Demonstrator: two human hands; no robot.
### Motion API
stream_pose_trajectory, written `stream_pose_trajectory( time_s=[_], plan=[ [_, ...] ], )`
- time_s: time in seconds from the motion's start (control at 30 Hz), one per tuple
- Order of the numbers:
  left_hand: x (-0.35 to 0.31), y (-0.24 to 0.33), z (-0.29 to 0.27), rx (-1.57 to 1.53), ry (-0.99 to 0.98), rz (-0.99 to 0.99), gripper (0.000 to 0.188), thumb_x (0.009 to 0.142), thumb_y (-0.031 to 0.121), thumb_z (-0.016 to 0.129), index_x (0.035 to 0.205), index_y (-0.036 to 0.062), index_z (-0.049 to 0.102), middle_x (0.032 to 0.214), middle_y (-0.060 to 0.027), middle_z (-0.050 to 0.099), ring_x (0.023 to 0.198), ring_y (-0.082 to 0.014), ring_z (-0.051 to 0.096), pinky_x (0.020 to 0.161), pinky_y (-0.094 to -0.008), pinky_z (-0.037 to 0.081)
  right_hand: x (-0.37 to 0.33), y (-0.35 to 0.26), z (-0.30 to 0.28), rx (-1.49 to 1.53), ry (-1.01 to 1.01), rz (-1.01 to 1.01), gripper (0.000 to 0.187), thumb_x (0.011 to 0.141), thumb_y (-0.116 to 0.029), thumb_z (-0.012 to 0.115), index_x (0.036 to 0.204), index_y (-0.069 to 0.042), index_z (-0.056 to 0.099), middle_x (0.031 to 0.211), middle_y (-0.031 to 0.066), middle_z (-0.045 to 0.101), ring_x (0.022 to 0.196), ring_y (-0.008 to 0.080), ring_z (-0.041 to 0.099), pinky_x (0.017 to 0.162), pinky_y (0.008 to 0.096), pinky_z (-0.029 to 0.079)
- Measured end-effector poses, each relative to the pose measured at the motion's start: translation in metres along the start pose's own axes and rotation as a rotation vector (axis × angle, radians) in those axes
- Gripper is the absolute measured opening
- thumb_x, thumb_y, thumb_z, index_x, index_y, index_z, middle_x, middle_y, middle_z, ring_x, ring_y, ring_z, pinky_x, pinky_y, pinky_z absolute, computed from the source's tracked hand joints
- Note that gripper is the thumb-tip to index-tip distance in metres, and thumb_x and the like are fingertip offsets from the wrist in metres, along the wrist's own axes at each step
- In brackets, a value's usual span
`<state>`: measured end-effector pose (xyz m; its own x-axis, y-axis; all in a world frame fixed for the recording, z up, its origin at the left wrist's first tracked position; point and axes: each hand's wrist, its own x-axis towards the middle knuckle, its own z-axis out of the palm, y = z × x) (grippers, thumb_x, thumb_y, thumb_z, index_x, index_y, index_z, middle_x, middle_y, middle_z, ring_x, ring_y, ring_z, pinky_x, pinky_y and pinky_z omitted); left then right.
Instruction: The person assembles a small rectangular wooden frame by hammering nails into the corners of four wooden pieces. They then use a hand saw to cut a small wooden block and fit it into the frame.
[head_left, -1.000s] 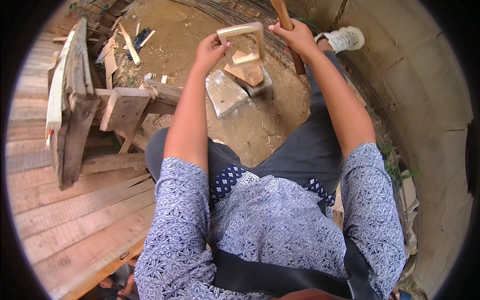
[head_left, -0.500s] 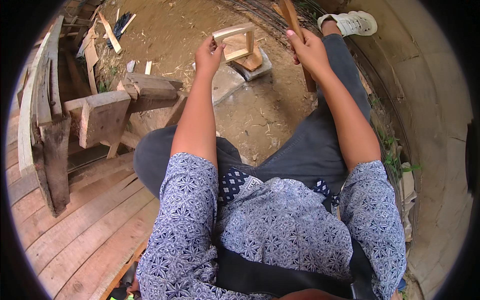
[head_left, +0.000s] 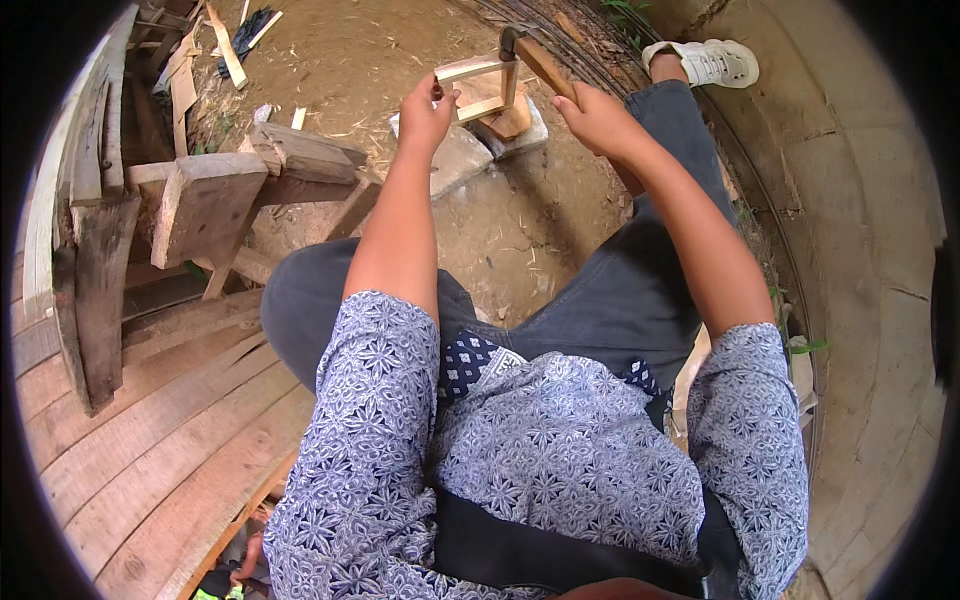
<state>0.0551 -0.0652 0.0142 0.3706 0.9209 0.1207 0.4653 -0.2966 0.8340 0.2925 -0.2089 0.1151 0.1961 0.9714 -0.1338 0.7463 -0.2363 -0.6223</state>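
- While it rests on a stone block (head_left: 520,140), the small wooden frame (head_left: 480,88) is pinched at its near corner by the left hand (head_left: 425,112).
- Right hand (head_left: 598,120) is closed around a hammer (head_left: 535,58), head touching the frame's top.
- Dirt ground (head_left: 340,70) lies around them.

I see a small open frame of pale wooden strips (head_left: 478,88) standing tilted on a light stone block (head_left: 520,135) set on the brown dirt, a wedge of darker wood inside it. A hammer with a dark metal head and brown wooden handle (head_left: 540,62) slants over its right upper corner, head touching the frame.
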Motion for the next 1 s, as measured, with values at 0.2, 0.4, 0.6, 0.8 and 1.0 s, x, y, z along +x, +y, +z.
stream_pose_trajectory(
  time_s=[0.2, 0.4, 0.6, 0.8, 1.0],
  plan=[
    [0.002, -0.005, 0.012, -0.139, 0.099, 0.043, 0.034, 0.088, 0.013, 0.073, 0.119, 0.0015, 0.063, 0.101, -0.0147, 0.072, 0.092, -0.0240, 0.070, 0.083, -0.0349, 0.053, -0.014, -0.028, -0.032, 0.273, -0.061, 0.050, 0.033, 0.102, -0.035, 0.054, 0.111, -0.004, 0.058, 0.071, -0.0018, 0.053, 0.052, 0.0072, 0.047, 0.046, 0.0251, 0.041],
    [0.017, 0.006, 0.026, -0.218, 0.083, 0.019, 0.040, 0.089, 0.017, 0.075, 0.123, -0.0009, 0.060, 0.105, -0.0109, 0.072, 0.096, -0.0180, 0.069, 0.085, -0.0300, 0.053, -0.031, -0.049, -0.064, 0.368, -0.016, 0.041, 0.035, 0.100, -0.036, 0.055, 0.116, -0.005, 0.061, 0.073, -0.0001, 0.057, 0.058, 0.0087, 0.053, 0.051, 0.0278, 0.045],
    [0.031, 0.052, 0.031, -0.199, 0.118, -0.043, 0.048, 0.075, 0.033, 0.087, 0.107, 0.0045, 0.066, 0.091, -0.0056, 0.072, 0.081, -0.0152, 0.068, 0.073, -0.0308, 0.054, -0.044, -0.035, -0.057, 0.487, -0.001, 0.120, 0.036, 0.100, -0.039, 0.060, 0.113, -0.005, 0.061, 0.074, -0.0044, 0.053, 0.051, 0.0026, 0.045, 0.045, 0.0205, 0.039],
    [0.009, 0.106, 0.045, -0.134, 0.173, -0.005, 0.047, 0.072, 0.034, 0.090, 0.095, 0.0026, 0.063, 0.084, -0.0074, 0.071, 0.074, -0.0150, 0.067, 0.067, -0.0298, 0.054, 0.007, -0.040, -0.029, 0.471, 0.271, 0.071, 0.054, 0.085, -0.041, 0.079, 0.110, 0.002, 0.059, 0.074, 0.0029, 0.059, 0.046, 0.0058, 0.049, 0.040, 0.0245, 0.041],
    [-0.007, 0.132, 0.048, 0.109, 0.182, 0.148, 0.041, 0.068, 0.030, 0.089, 0.089, 0.0095, 0.061, 0.089, -0.0055, 0.068, 0.085, -0.0195, 0.067, 0.075, -0.0374, 0.053, 0.056, -0.030, -0.020, 0.683, 0.281, -0.007, 0.062, 0.074, -0.035, 0.088, 0.112, 0.003, 0.056, 0.082, 0.0085, 0.065, 0.059, 0.0124, 0.062, 0.045, 0.0273, 0.049]
  ],
)
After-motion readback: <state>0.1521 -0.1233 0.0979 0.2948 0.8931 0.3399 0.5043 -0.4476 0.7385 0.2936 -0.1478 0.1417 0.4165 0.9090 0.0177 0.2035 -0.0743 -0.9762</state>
